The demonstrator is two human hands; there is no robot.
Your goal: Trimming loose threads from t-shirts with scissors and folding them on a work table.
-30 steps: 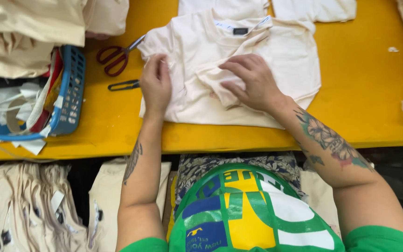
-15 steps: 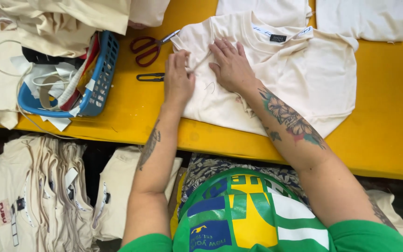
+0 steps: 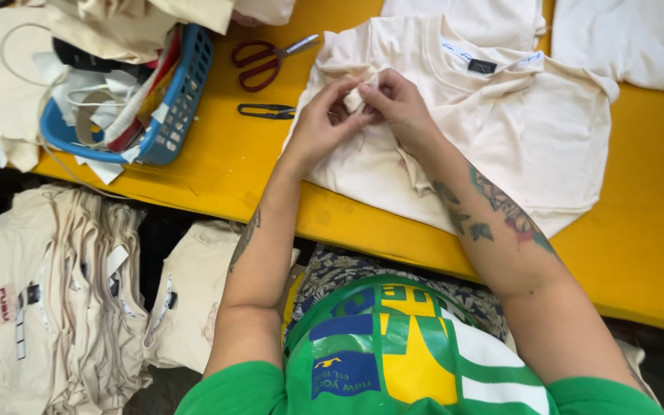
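both hands are meeting over a cream t-shirt [image 3: 501, 131] that is lying flat on the yellow surface [image 3: 217, 169]; the left hand [image 3: 318, 123] and the right hand [image 3: 397, 104] are each pinching a small bunched fold of the shirt's cloth, grip pressed together on it; red-handled scissors [image 3: 267, 58] and small black snips [image 3: 267, 112] are lying just beside the shirt; a blue basket [image 3: 178, 115] of scraps is sitting further left.
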